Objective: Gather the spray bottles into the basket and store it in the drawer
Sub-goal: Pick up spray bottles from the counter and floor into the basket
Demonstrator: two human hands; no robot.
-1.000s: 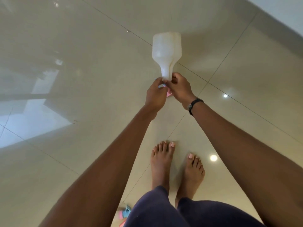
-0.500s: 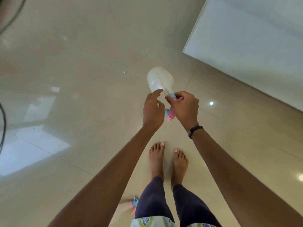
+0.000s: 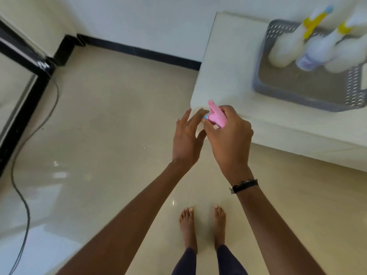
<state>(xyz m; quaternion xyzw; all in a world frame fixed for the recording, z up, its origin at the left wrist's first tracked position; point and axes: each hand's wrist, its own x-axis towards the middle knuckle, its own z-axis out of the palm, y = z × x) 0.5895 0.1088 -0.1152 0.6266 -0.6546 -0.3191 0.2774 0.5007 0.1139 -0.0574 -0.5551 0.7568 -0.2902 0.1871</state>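
Observation:
My right hand (image 3: 230, 139) grips the pink trigger head (image 3: 216, 117) of a spray bottle, just in front of the white top's near corner. The bottle's white body is almost wholly hidden behind my hands. My left hand (image 3: 186, 139) is beside it with fingers straight, holding nothing. A grey perforated basket (image 3: 297, 98) stands on the white top (image 3: 224, 72) at the upper right. In it stand three blurred whitish spray bottles: one (image 3: 286, 46) with a yellow trigger, a middle one (image 3: 315, 50) and a third (image 3: 345, 56) at the frame's edge.
Glossy beige floor tiles (image 3: 111, 126) spread to the left and below. A dark cable (image 3: 21, 195) trails along the left side next to a black-framed panel (image 3: 23, 108). A black skirting (image 3: 139, 52) runs along the far wall. My bare feet (image 3: 202, 225) stand below my hands.
The view has swung to the white top and basket. My left hand has come off the bottle's neck and opened. The bottle's white body, earlier pointing away from me, is now hidden.

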